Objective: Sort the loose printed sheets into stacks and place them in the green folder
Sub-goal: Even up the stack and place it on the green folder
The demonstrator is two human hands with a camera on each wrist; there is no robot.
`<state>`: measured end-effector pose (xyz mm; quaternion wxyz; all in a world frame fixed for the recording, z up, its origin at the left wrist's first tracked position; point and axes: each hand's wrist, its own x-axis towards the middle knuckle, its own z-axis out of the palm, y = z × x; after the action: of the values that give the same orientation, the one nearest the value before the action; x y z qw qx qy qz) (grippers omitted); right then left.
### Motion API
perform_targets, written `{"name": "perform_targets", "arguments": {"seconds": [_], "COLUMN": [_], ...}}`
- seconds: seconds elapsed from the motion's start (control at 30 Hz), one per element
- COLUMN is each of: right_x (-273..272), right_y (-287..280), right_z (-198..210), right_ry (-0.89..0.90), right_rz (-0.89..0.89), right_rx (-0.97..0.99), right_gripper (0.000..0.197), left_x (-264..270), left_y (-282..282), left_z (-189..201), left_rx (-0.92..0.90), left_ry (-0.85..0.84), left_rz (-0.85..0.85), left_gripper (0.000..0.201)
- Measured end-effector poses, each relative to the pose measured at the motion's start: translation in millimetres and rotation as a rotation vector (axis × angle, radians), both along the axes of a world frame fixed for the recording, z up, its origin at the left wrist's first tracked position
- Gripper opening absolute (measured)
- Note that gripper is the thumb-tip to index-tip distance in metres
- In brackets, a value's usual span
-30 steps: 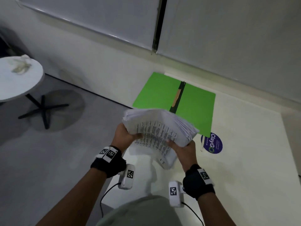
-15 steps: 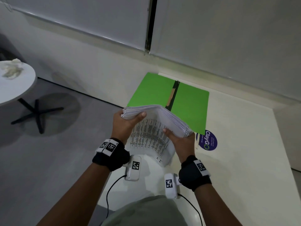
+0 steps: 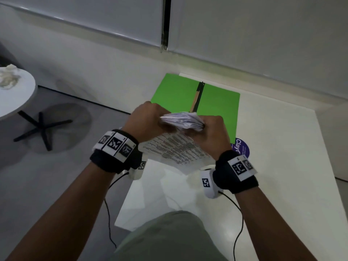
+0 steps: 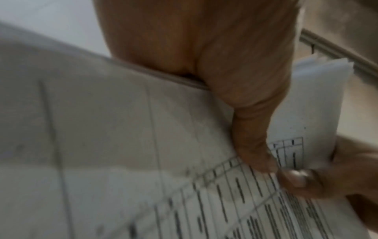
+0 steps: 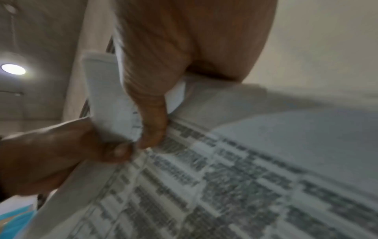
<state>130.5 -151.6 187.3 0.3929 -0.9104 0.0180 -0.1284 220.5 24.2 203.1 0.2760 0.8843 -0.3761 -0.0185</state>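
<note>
A thick bundle of printed sheets [image 3: 175, 147] hangs in the air above the white table [image 3: 282, 166], its far edge [image 3: 183, 120] bunched between both hands. My left hand [image 3: 148, 119] grips that edge from the left and my right hand [image 3: 211, 132] grips it from the right, thumbs under the sheets. In the left wrist view the left thumb [image 4: 251, 137] presses on the printed sheets [image 4: 225, 202]. In the right wrist view the right thumb [image 5: 151, 122] pinches the sheets [image 5: 225, 186]. The green folder [image 3: 218, 108] lies open and flat just beyond the hands.
A round purple sticker [image 3: 242, 149] is on the table right of my right hand. The table's left edge drops to grey floor, where a round white side table [image 3: 11, 98] stands at far left. A wall with blinds [image 3: 244, 34] runs behind the folder.
Both hands have turned over the bundle's far edge and come closer together, bunching it. The sheets now hang toward me with the printed face up, nearer the folder.
</note>
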Motion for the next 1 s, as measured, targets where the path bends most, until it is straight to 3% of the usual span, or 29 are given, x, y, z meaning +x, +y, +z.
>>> {"name": "perform_targets", "arguments": {"seconds": [0.07,0.23,0.33,0.43,0.53,0.67,0.77,0.83,0.9,0.93,0.97,1.0], "right_x": [-8,-54,-73,-74,-68,-74,-76,-76,-82,-88,-94,-99], "right_y": [-21,-103,-105,-91,-86,-80,-68,-59,-46,-41,-37,-35], "right_z": [-5,-51,-78,-87,-87,-88,-88,-103,-123,-133,-136,-139], "right_ry": [0.121,0.234,0.267,0.189,0.013,-0.083,-0.158,-0.143,-0.057,-0.002,0.075,0.132], "right_rz": [-0.008,-0.369,-0.220,-0.153,-0.321,-0.427,-0.474,-0.573,-0.642,-0.651,-0.639,-0.626], "right_rx": [0.075,0.406,0.743,0.970,0.903,0.805,0.808,0.832,0.861,0.867,0.860,0.851], "right_gripper": [0.037,0.072,0.092,0.076,0.061,0.041,0.031,0.029,0.021,0.032,0.040,0.032], "left_x": [1,22,19,11,7,2,-6,-15,-30,-39,-47,-52], "left_y": [9,58,65,50,36,23,13,7,3,4,5,7], "left_z": [-15,-56,-68,-77,-82,-90,-106,-128,-156,-170,-180,-187], "left_rx": [-0.080,-0.377,-0.619,-0.740,-0.796,-0.886,-0.879,-0.759,-0.517,-0.416,-0.379,-0.393], "left_ry": [0.052,0.408,0.637,0.715,0.735,0.748,0.728,0.703,0.662,0.652,0.669,0.709], "left_rz": [0.021,0.281,0.338,0.331,0.311,0.340,0.395,0.480,0.560,0.574,0.587,0.602], "left_gripper": [0.026,0.058,0.035,0.036,0.040,0.040,0.035,0.023,0.011,0.015,0.018,0.022]}}
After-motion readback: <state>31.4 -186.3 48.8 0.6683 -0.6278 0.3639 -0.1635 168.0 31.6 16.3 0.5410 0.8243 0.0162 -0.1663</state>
